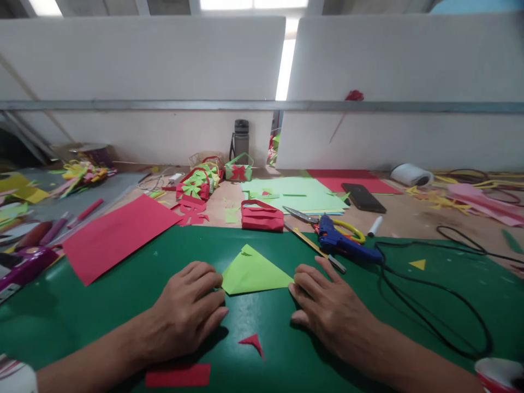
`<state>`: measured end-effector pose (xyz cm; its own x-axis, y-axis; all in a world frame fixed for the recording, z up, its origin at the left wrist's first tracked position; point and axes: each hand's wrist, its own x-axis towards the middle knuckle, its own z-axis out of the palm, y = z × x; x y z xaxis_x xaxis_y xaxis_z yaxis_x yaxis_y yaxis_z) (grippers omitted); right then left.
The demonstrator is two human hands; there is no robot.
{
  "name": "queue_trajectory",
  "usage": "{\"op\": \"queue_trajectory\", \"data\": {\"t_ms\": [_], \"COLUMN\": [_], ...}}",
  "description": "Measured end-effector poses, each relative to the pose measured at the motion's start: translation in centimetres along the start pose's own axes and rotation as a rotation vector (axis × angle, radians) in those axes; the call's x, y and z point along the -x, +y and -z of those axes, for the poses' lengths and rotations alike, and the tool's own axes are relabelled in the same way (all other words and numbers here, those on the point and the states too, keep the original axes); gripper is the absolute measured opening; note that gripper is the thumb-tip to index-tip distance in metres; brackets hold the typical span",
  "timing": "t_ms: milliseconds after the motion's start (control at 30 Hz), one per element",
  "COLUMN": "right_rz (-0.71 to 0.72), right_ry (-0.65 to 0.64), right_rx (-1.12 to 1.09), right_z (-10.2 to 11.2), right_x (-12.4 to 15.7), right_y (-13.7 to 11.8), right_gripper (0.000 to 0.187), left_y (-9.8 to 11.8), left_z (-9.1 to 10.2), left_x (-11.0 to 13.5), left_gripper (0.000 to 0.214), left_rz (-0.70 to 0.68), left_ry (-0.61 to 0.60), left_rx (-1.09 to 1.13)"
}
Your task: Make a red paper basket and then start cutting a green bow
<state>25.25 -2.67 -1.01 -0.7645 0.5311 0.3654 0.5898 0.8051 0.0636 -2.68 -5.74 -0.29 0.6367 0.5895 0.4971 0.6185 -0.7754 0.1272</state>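
A light green sheet of paper [254,273], folded into a triangle, lies on the green cutting mat [262,322] in front of me. My left hand [188,308] is closed at its left corner, the curled fingers over the edge. At the right corner, my right hand [323,303] pinches the tip, with one finger raised. A small red paper scrap [254,343] rests between my wrists. Nearer to me, a red paper strip [178,375] lies below my left hand. The undersides of my fingers are hidden.
Behind the mat stand a red paper basket [262,216], a green sheet stack [295,191] and a bottle [241,139]. To the right are scissors [303,215], a blue glue gun [344,243] with a looping cord, and a phone [363,197]. Red card [123,237] lies left.
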Motion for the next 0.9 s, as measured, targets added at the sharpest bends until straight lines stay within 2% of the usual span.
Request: {"op": "queue_trajectory", "data": {"t_ms": [33,100,267,367,500,667,800,900], "right_rz": [-0.004,-0.012,0.004,-0.014,-0.044,-0.159,-0.327,-0.492], "right_ry": [-0.007,-0.020,-0.010,-0.023,-0.007,0.058,0.084,0.029], "right_rx": [0.001,0.005,-0.012,-0.007,-0.023,-0.233,-0.486,-0.645], "right_z": [0.0,-0.1,-0.2,-0.1,0.0,-0.4,-0.4,0.1], "right_x": [0.0,0.0,0.0,0.1,0.3,-0.3,-1.7,-2.9], "right_y": [0.0,0.0,0.4,0.3,0.1,0.9,1.8,2.1], "right_gripper": [0.017,0.018,0.020,0.018,0.016,0.016,0.017,0.017], "left_y": [0.4,1.3,2.3,1.8,1.4,1.2,1.0,0.9], "left_z": [-0.2,-0.4,-0.4,-0.4,-0.6,-0.7,-0.2,0.1], "left_x": [-0.4,-1.5,-4.7,-5.3,-5.3,-5.2,-5.6,-6.0], "left_gripper": [0.013,0.018,0.056,0.065,0.070,0.062,0.057,0.051], "left_rz": [-0.029,-0.076,-0.089,-0.069,-0.060,-0.051,-0.071,-0.091], "left_ry": [0.026,-0.039,-0.487,-0.602,-0.643,-0.552,-0.513,-0.566], "left_rx": [-0.004,0.023,0.212,0.271,0.302,0.348,0.375,0.320]}}
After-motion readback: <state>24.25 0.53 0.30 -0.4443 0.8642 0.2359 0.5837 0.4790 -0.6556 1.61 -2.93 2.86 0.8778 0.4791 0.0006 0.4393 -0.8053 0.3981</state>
